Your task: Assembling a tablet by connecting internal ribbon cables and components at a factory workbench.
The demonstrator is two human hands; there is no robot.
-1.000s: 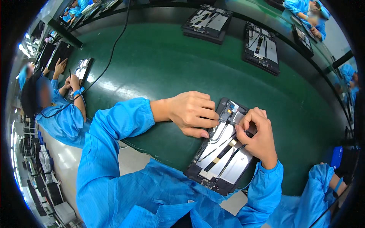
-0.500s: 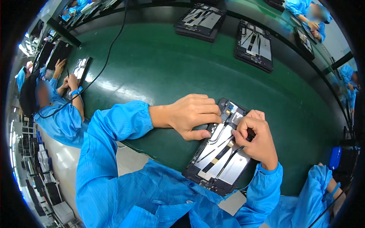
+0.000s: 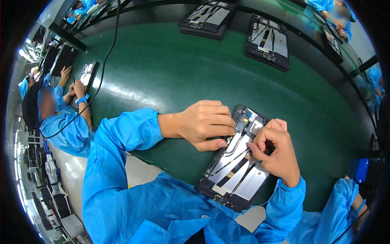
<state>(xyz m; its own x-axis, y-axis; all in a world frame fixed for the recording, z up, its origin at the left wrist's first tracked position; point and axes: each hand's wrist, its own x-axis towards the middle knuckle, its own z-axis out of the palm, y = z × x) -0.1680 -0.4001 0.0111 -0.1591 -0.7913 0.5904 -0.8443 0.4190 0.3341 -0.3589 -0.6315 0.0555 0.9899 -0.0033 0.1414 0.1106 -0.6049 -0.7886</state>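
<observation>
An opened tablet (image 3: pixel 251 179) lies aslant at the table's near edge, its silver plates, black flex cables and a small board exposed. My left hand (image 3: pixel 205 125) holds its left edge, fingertips bent down at the side and thumb lower along the same edge. Over the tablet's right side, my right hand (image 3: pixel 276 152) is closed, thumb and forefinger pinched close above the silver plate. The upper end of a thin black flex cable (image 3: pixel 231 161) reaches that thumb tip. What sits between the fingers is too small to make out.
Further opened tablets lie at the far edge: a stack (image 3: pixel 207 18) and another one (image 3: pixel 267 42) to its right. A black cord (image 3: pixel 106 61) hangs across the left side. A co-worker (image 3: pixel 61 118) works at the left; another's blue sleeve (image 3: pixel 339 203) is at the right.
My right hand's thumb and forefinger have shifted slightly down and left over the tablet. My left hand stays at the edge. The view has tilted a little.
</observation>
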